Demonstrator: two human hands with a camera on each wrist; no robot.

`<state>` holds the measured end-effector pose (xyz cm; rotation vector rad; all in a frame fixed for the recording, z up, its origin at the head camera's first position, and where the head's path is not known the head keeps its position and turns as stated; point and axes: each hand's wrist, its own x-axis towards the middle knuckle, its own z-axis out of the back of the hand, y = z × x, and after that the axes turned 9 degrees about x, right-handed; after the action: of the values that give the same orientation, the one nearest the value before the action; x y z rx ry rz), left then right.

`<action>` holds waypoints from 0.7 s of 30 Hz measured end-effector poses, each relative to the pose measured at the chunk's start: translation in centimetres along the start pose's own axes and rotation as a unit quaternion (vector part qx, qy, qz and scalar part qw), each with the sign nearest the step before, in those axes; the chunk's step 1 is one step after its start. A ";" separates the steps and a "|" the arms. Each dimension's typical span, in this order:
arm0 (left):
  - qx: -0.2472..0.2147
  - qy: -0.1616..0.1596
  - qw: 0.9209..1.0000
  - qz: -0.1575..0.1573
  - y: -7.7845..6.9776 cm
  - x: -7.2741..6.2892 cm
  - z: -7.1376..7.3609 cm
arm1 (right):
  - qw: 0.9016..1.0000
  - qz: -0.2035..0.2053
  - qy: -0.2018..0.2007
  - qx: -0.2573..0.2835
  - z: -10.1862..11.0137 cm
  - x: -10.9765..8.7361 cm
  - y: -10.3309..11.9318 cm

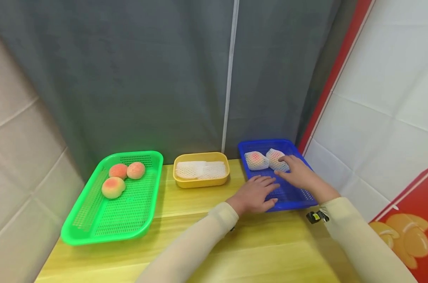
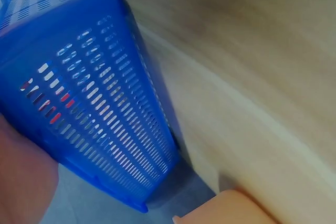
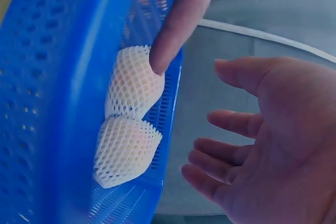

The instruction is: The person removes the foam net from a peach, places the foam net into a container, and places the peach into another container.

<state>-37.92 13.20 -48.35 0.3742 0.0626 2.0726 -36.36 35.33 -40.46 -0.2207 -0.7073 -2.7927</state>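
Two peaches in white foam nets lie side by side in the blue basket [image 1: 288,200]: a left peach [image 1: 256,160] and a right peach [image 1: 276,157]. My right hand [image 1: 298,173] hovers over the basket beside the right peach. In the right wrist view, the right hand's [image 3: 278,124] fingers are spread and apart from both netted peaches [image 3: 128,150]. At the basket's left front rim, my left hand [image 1: 254,194] extends with fingers straight, holding nothing. The left wrist view mostly shows the basket's slotted wall [image 2: 100,108], so the fingertips' contact cannot be told.
A green basket [image 1: 157,188] on the left holds several bare peaches [image 1: 113,187]. Between the baskets stands a yellow tray [image 1: 201,183] with white foam nets [image 1: 199,169]. A grey curtain [image 1: 146,78] hangs behind the wooden table [image 1: 185,200]; a white wall [image 1: 383,98] rises at right.
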 end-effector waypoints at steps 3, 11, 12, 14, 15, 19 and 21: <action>0.018 0.000 1.000 -0.002 -0.1 0.0 -0.2 | 1.000 0.001 0.005 -0.013 0.2 1.2 -0.5; 0.026 0.000 1.000 -0.003 0.2 0.0 -0.6 | 0.997 -0.026 0.021 -0.073 0.9 6.1 -1.9; 0.026 0.000 1.000 -0.003 0.3 0.0 -0.7 | 0.996 -0.038 0.027 -0.078 0.8 6.7 -2.3; 0.029 -0.003 1.000 -0.004 0.3 0.1 -0.9 | 0.994 -0.066 0.043 -0.081 0.6 7.9 -3.0; 0.030 -0.003 1.000 -0.004 0.2 0.1 -0.9 | 0.992 -0.082 0.052 -0.081 0.4 8.4 -3.5; 0.035 -0.006 0.999 -0.007 0.1 0.3 -1.2 | 0.987 -0.123 0.074 -0.078 -0.7 9.9 -4.9; 0.036 -0.007 0.999 -0.008 0.0 0.3 -1.1 | 0.984 -0.137 0.082 -0.077 -1.2 10.2 -5.2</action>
<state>-38.38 13.55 -49.28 0.4306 0.1320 2.0553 -47.65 37.06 -41.69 0.0881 -0.5179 -3.0838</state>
